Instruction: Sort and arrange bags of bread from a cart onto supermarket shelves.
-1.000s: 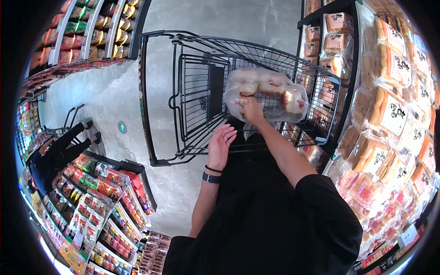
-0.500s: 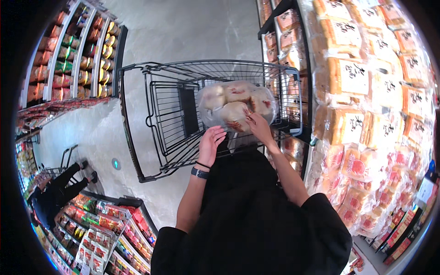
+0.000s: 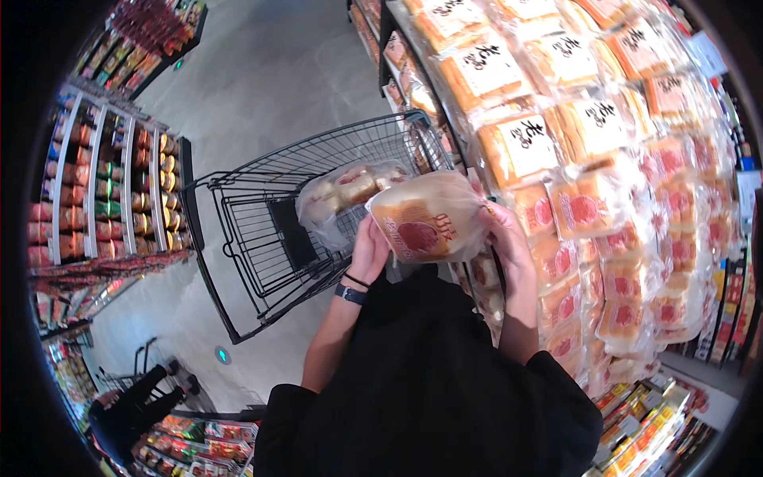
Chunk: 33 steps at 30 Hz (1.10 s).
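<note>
In front of my body, over the near right side of the cart, I hold a clear-bagged bread loaf [image 3: 420,226] with red print. My left hand [image 3: 370,253] is closed on its left edge, the thumb side against the bag. My right hand [image 3: 509,234] grips the gathered plastic at its right end. More bagged bread [image 3: 352,184] lies behind it inside the black wire shopping cart [image 3: 292,234], partly hidden by the held loaf.
A tall display of bagged bread [image 3: 588,127] rises close on my right. Shelves of packaged goods [image 3: 111,175] stand at the left across the grey floor [image 3: 262,63]. A person [image 3: 131,421] in dark clothes is at the lower left beside another cart.
A bagged loaf has come up from the cart and right, now between both hands. My right hand has moved right. The view has turned toward the bread display.
</note>
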{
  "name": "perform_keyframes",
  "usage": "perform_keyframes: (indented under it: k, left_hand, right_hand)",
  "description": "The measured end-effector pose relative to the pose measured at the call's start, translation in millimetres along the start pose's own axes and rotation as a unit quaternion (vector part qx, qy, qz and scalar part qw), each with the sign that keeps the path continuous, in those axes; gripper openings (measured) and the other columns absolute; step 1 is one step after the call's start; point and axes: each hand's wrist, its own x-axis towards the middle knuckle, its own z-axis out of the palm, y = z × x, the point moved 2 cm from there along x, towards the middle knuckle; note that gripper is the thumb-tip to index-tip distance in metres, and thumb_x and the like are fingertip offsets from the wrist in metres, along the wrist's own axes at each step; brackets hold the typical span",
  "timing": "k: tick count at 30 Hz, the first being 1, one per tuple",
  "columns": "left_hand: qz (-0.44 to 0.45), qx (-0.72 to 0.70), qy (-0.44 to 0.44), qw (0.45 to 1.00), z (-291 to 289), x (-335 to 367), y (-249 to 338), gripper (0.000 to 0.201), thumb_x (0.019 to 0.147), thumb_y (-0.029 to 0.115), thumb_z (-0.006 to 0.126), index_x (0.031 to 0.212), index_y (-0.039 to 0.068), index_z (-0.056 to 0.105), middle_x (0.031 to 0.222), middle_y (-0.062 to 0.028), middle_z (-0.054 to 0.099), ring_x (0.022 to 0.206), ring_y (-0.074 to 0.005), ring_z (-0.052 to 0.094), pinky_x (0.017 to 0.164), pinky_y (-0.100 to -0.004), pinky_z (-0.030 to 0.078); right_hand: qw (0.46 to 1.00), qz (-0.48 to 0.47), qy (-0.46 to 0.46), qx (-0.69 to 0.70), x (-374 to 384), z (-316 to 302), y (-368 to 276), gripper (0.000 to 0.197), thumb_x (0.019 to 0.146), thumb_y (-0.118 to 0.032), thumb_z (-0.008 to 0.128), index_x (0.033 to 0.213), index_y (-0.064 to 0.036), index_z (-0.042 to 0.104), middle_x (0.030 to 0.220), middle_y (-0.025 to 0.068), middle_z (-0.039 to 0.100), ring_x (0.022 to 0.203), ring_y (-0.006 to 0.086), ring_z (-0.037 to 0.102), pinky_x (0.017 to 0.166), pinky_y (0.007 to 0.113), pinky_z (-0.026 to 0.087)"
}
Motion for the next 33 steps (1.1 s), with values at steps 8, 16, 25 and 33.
perform_keyframes:
  k: [8,16,25,33]
  left_hand:
    - [-0.137,-0.055,-0.072,0.986,69,-12,-74,0.055,0.108,0.040,0.024,0.144,0.004,0.044,0.145,-0.0123,0.052,0.134,-0.0262,0.049,0.115,-0.0441,0.036]
    - [-0.219,-0.051,-0.079,0.971,112,-55,-137,0.053,0.107,0.040,0.030,0.145,0.005,0.044,0.148,-0.0114,0.049,0.136,-0.0280,0.046,0.117,-0.0459,0.033]
    - [-0.302,-0.053,-0.114,0.945,185,-58,-209,0.059,0.107,0.044,0.028,0.151,0.005,0.037,0.153,-0.0128,0.043,0.141,-0.0282,0.040,0.119,-0.0474,0.028]
    - [-0.403,-0.082,-0.214,0.886,235,-3,-289,0.063,0.105,0.050,0.026,0.146,0.004,0.038,0.149,-0.0145,0.045,0.143,-0.0298,0.036,0.120,-0.0513,0.023]
  right_hand:
    - [0.989,-0.059,0.101,0.092,-76,-75,10,0.028,0.101,-0.029,0.058,0.111,-0.0043,0.065,0.092,-0.0040,0.065,0.077,0.0025,0.060,0.063,0.019,0.046]
    - [0.960,-0.138,0.235,0.067,-140,-113,-1,0.025,0.103,-0.022,0.054,0.114,-0.0014,0.063,0.100,0.0022,0.065,0.087,0.0067,0.060,0.076,0.023,0.049]
    - [0.938,-0.216,0.255,0.089,-208,-194,-9,0.019,0.100,-0.015,0.056,0.111,-0.0010,0.064,0.098,0.0012,0.065,0.088,0.0083,0.057,0.080,0.024,0.048]
    - [0.886,-0.346,0.307,0.005,-228,-304,-31,0.024,0.101,-0.020,0.054,0.111,0.0003,0.064,0.100,-0.0005,0.064,0.096,0.0091,0.056,0.088,0.025,0.043]
